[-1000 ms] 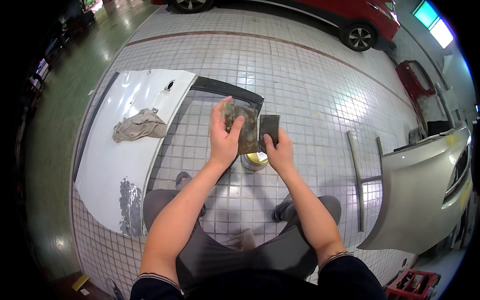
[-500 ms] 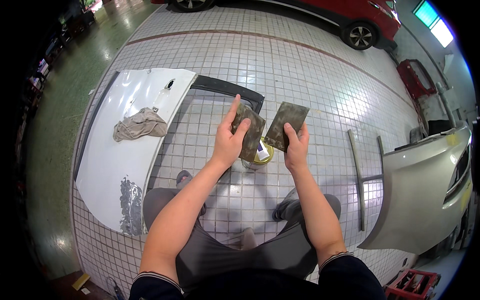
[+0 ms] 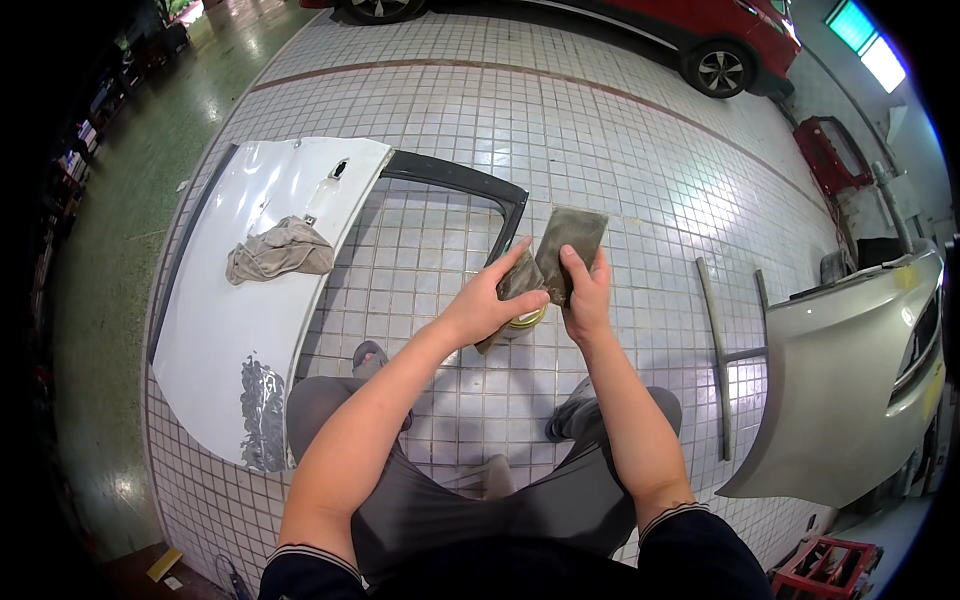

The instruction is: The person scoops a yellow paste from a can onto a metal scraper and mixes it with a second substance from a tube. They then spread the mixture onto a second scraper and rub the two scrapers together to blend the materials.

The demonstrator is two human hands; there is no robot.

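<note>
In my left hand (image 3: 490,307) is a stained, flat metal putty spreader (image 3: 522,278), tilted and seen partly edge-on, with my thumb on its face and the index finger stretched along it. My right hand (image 3: 587,293) grips a second rectangular putty spreader (image 3: 573,232), held nearly upright with its face toward me. The lower corner of this one meets or nearly meets the left spreader; I cannot tell which. Below them on the floor stands a can with a yellow rim (image 3: 528,320), mostly hidden by the left hand and its spreader.
A white car door (image 3: 235,330) with a grey patch and a black window frame lies at left, a crumpled rag (image 3: 282,250) on it. At right stand a silver body panel (image 3: 840,370) and a metal stand (image 3: 715,360). A red car (image 3: 640,25) is parked beyond.
My left hand has moved down and right, tilting its spreader toward the right one. The right spreader has shifted slightly left and turned more upright.
</note>
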